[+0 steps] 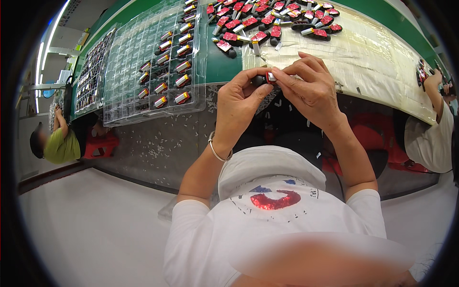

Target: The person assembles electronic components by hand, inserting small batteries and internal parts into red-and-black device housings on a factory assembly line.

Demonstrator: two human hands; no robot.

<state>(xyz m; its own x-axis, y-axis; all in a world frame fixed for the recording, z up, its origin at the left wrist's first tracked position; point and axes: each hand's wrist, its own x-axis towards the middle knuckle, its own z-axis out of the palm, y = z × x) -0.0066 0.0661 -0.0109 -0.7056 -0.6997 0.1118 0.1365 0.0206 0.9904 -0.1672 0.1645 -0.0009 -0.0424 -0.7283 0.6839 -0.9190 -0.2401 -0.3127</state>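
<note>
Seen from the head camera, looking down past a white printed T-shirt, both of the person's bare forearms rise from the lower part of the picture and meet at the near edge of a green workbench (224, 67).

The left hand (237, 103) has its wrist bent upward, a thin silver bangle (216, 149) around it, with thumb and forefinger curled to the right. The right hand (311, 88) arches over from the other side, knuckles up, its fingers folded down toward the left hand. Between the fingertips of both hands sits one small part (266, 78): a black rounded end, a red middle and a shiny silver end. Both hands pinch it tightly, the left at the black end, the right at the red and silver end. It is held in the air just above the bench edge.

On the bench beyond the hands lies a loose pile of the same red, black and silver parts (272, 21), resting on a pale, glossy, wrinkled sheet (363, 57). To the left lies a clear plastic tray (138, 43) moulded into a grid of small square pockets; two columns of pockets on its right side each hold one part, lying flat. Farther left is a second such tray (93, 71), darker with contents.

Small white scraps (158, 148) speckle the grey surface below the bench edge.

Another person in a green top (62, 143) sits at far left, and a third person's arm in a white sleeve (430, 134) reaches in at far right.
</note>
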